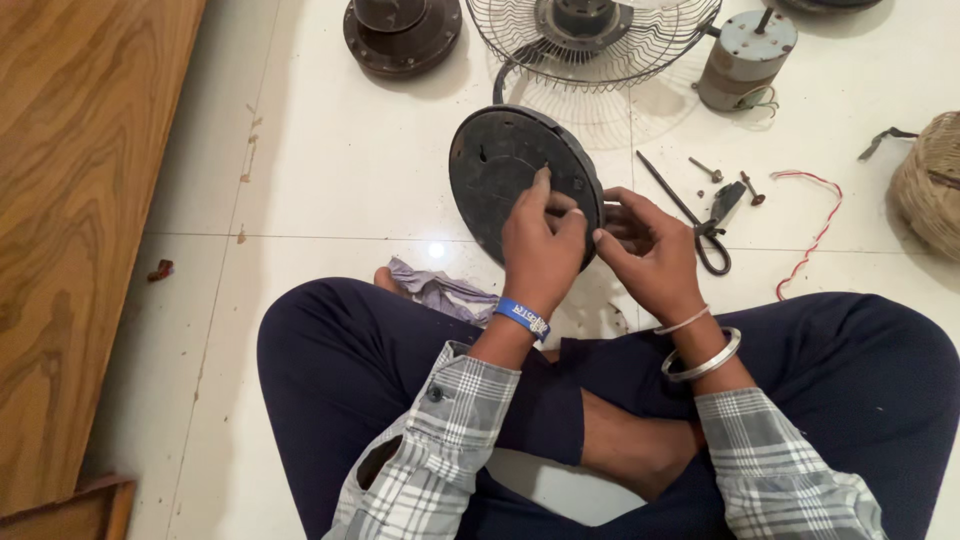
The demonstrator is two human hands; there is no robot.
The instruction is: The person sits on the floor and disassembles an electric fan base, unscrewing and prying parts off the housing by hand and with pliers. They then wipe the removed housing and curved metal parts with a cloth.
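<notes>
Round black fan base disc [510,175] is held tilted on edge over the white tiled floor [330,170], just ahead of the crossed legs, underside toward the camera.

Left hand [540,250]: grip closed on the disc's near rim, fingers spread flat across the ribbed underside, one fingertip near the centre. Blue wristband on that wrist.

Right hand [650,255]: grip wrapped round the right edge of the disc, fingers curled behind it. What is pinched behind the rim cannot be told; that side is hidden. Metal bangles on that wrist.

Nearby on the floor:
- scissors [705,225] just right of the right hand
- loose screws [730,180] beyond the scissors
- red wire [815,225] further right
- wire fan guard [590,40] directly behind the disc
- small grey motor [745,60] right of the guard
- second dark round housing [400,35] at the top left
- crumpled rag [440,290] beside the left knee
- woven basket [930,185] at the right edge
- wooden panel [80,230] along the left

Judgement on handling: the disc looks heavy and stiff, so its weight is best carried by the left hand while fine work at the rim is left to the right. The tilt should be kept steady so the edge stays visible. The lower edge could be rested on the floor for support. Screws are best kept grouped, well apart from the rag.
</notes>
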